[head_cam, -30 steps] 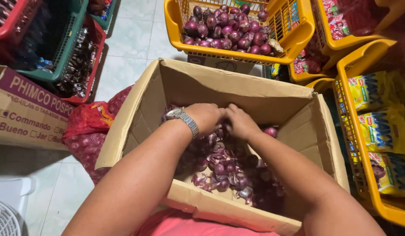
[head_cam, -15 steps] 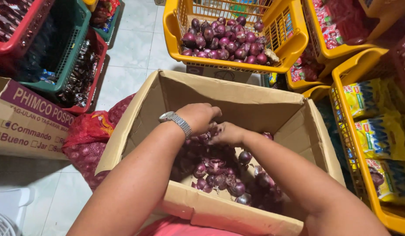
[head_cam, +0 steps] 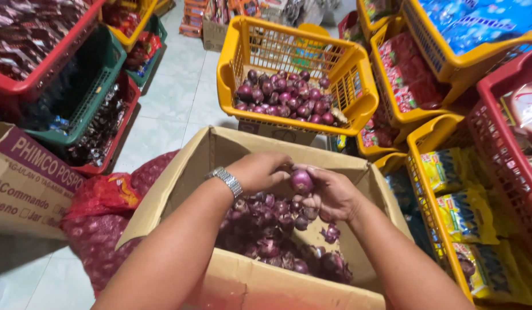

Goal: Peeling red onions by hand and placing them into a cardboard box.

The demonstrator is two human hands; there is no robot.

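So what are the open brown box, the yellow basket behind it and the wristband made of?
The open brown box looks like matte corrugated cardboard, with folded flaps. The yellow lattice basket seems moulded glossy plastic. The silvery wristband on the left wrist glints like linked metal, probably steel.

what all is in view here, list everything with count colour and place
red onion: one, purple, held between both hands
loose red onions: many, purple, inside cardboard box
cardboard box: one, brown, centre
yellow basket: one, holds more red onions, behind the box
red mesh sack: one, left of the box
snack packets: several, yellow, right-hand basket
wristwatch: one, silver, left wrist
left hand: on the onion
right hand: under the onion
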